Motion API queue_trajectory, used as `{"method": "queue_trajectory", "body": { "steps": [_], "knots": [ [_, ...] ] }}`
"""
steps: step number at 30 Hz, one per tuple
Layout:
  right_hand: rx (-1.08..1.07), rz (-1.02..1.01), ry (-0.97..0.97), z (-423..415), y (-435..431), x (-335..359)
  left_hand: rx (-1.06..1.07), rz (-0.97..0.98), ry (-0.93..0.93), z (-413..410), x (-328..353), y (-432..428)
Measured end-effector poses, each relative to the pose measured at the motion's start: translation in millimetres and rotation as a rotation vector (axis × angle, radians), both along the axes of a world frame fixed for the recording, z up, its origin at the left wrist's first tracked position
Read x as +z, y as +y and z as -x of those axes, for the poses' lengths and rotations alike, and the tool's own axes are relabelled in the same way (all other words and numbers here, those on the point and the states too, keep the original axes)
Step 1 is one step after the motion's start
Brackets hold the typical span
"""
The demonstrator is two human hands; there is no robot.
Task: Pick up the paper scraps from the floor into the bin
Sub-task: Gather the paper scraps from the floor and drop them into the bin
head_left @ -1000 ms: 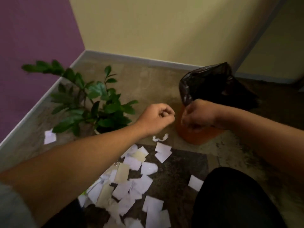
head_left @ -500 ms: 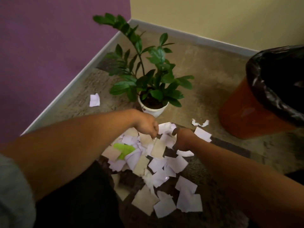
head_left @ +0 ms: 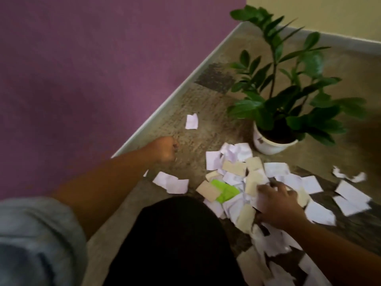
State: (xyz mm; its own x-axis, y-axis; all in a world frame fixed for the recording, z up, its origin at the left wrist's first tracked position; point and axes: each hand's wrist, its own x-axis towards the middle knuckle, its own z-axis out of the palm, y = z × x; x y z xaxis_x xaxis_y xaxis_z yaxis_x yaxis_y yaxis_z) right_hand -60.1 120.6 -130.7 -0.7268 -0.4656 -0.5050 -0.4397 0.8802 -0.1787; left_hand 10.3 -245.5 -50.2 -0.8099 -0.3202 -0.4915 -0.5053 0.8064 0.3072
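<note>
A heap of white and beige paper scraps [head_left: 239, 172] lies on the floor in front of me, with one green scrap [head_left: 225, 190] in it. My right hand [head_left: 276, 201] rests flat on the heap, fingers spread over the papers. My left hand [head_left: 165, 149] is a closed fist just above the carpet to the left, near the skirting; nothing shows in it. Two white scraps [head_left: 171, 182] lie below that fist, and a single white scrap [head_left: 191, 121] lies farther off by the wall. The bin is out of view.
A potted green plant in a white pot [head_left: 272, 141] stands just behind the heap. The purple wall [head_left: 92, 69] and its grey skirting run along the left. My dark-clothed knee [head_left: 175, 234] fills the bottom centre. More scraps [head_left: 350, 195] lie to the right.
The view has swung left and down, so the orange bin has left the frame. My left hand moved left away from the heap as a fist; my right hand spread out over the papers.
</note>
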Motion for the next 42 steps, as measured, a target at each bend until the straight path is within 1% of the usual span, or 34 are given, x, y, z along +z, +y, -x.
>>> {"method": "queue_trajectory", "body": {
  "steps": [2, 4, 5, 6, 8, 13, 16, 19, 21, 23, 26, 29, 32, 35, 39, 40, 42],
  "knots": [
    [0.040, -0.008, 0.040, -5, 0, -1, 0.127, 0.028, 0.020, -23, -15, -19],
    [0.014, -0.001, 0.010, -7, 0, 2, 0.250, 0.057, 0.037, -44, -27, -30],
    [-0.006, -0.007, -0.011, -8, 0, 5, 0.273, 0.092, 0.029, -53, -34, -33],
    [-0.027, -0.015, -0.019, -9, -1, 8, 0.270, 0.135, -0.005, -60, -41, -34],
    [-0.062, -0.016, -0.009, -8, -1, 13, 0.263, 0.155, -0.095, -74, -52, -33],
    [-0.107, -0.017, -0.046, -8, 0, 19, 0.373, 0.017, -0.150, -79, -69, -19],
    [-0.109, -0.006, -0.060, -9, -1, 22, 0.340, 0.013, -0.158, -71, -80, 6],
    [-0.109, 0.007, -0.055, -11, -2, 23, 0.241, 0.066, -0.098, -63, -88, 25],
    [-0.097, 0.010, -0.048, -11, -2, 23, 0.217, 0.088, -0.009, -60, -90, 26],
    [-0.091, 0.007, -0.047, -12, -1, 23, 0.229, 0.065, 0.094, -60, -91, 27],
    [-0.095, 0.004, -0.048, -13, 0, 24, 0.256, 0.066, 0.175, -64, -93, 31],
    [-0.102, 0.000, -0.047, -14, 0, 24, 0.275, 0.086, 0.134, -65, -95, 30],
    [-0.112, 0.015, -0.050, -13, 0, 24, 0.269, 0.082, 0.147, -64, -97, 24],
    [-0.100, 0.052, -0.013, -13, -1, 26, 0.301, 0.056, 0.230, -65, -90, 22],
    [-0.100, -0.046, 0.025, -18, -13, 35, 0.294, -0.015, 0.303, -58, -74, 24],
    [-0.080, -0.017, 0.062, -19, -18, 35, 0.299, -0.031, 0.300, -57, -70, 25],
    [-0.011, 0.106, 0.144, -25, -30, 35, 0.302, -0.060, 0.303, -54, -63, 27]
  ]
}}
